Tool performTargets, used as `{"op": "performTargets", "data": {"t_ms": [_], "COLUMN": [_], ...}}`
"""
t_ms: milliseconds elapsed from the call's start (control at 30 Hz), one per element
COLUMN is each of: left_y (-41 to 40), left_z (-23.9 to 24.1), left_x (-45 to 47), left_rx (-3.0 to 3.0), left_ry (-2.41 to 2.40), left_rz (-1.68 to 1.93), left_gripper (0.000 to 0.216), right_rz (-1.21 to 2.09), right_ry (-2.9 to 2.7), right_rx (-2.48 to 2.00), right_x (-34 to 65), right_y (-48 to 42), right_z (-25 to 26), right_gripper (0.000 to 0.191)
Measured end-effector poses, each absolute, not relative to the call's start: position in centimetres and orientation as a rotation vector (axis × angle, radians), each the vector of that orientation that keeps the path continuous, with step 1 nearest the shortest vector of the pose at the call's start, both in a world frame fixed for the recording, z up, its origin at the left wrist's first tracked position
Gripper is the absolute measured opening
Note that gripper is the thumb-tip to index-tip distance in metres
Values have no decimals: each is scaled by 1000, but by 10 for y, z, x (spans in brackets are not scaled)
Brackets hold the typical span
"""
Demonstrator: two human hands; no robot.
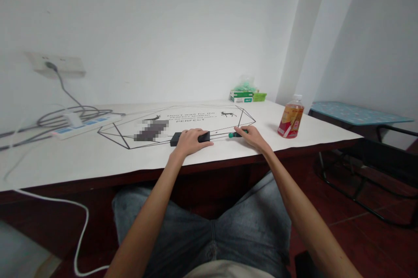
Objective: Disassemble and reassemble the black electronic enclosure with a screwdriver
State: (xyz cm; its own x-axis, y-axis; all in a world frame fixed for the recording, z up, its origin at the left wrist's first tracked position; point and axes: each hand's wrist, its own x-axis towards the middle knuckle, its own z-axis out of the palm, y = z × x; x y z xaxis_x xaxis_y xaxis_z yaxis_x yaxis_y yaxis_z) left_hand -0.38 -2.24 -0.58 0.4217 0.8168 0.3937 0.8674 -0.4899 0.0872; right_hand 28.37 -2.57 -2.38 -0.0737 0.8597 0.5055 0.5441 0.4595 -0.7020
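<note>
On the white table, my left hand (191, 140) lies over a flat black box (175, 139), its fingers across the top and its thumb along the near right side. The box's middle is hidden under the hand. To the right, my right hand (252, 136) is closed around a green-and-black handle (231, 135) that looks like a screwdriver's. Its green end points left towards the box, with a gap between them. Whether a thin shaft spans that gap I cannot tell, because dark lines are printed on the surface there.
A bottle of reddish drink (290, 117) stands right of my right hand. Green and white boxes (241, 96) sit at the back. A power strip (88, 125) with cables lies at the left. Beyond the table's right end are a blue-topped table (355, 112) and a black chair (385, 164).
</note>
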Motion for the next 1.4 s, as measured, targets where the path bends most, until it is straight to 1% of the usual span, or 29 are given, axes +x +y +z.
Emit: {"op": "performTargets", "data": {"t_ms": [100,233,333,400,500,600,700,800,833,933,1067,1133,1267,1300,1400], "left_y": [-22,-23,-22,-21,-21,-22,-23,-23,-23,-23,-22,-21,-20,-19,-21], "left_z": [-6,-6,-7,-7,-7,-7,-6,-6,-6,-6,-7,-7,-8,-9,-8], "left_x": [-4,-4,-4,-5,-5,-4,-4,-4,-4,-4,-5,-4,-4,-5,-5], "left_rx": [-2537,-2545,-2540,-2536,-2533,-2533,-2530,-2529,-2532,-2542,-2541,-2535,-2534,-2533,-2527], "left_ry": [-1510,-1505,-1504,-1506,-1503,-1497,-1503,-1508,-1506,-1495,-1487,-1492,-1493,-1492,-1498], "left_rz": [-583,-590,-595,-593,-584,-578,-575,-580,-582,-592,-594,-591,-589,-588,-585], "left_gripper": [61,59,60,61,62,62,61,61,61,62,62,62,64,64,64], "right_rz": [533,649,519,455,560,679,586,422,410,512,707,652,416,405,461], "right_ry": [-1738,-1674,-1715,-1760,-1737,-1688,-1722,-1798,-1814,-1777,-1683,-1704,-1778,-1787,-1783], "right_rx": [-1087,-1165,-1257,-1244,-1143,-1131,-1200,-1262,-1246,-1127,-1126,-1174,-1272,-1249,-1117], "right_x": [284,285,284,283,283,284,284,283,283,283,284,285,284,283,284], "right_y": [-29,-32,-31,-30,-32,-33,-31,-29,-29,-31,-34,-32,-29,-29,-31], "right_z": [-22,-22,-22,-21,-20,-21,-23,-23,-23,-21,-21,-23,-24,-23,-20], "right_gripper": [48,50,57,62,56,58,59,67,67,54,54,56,68,67,56]}}
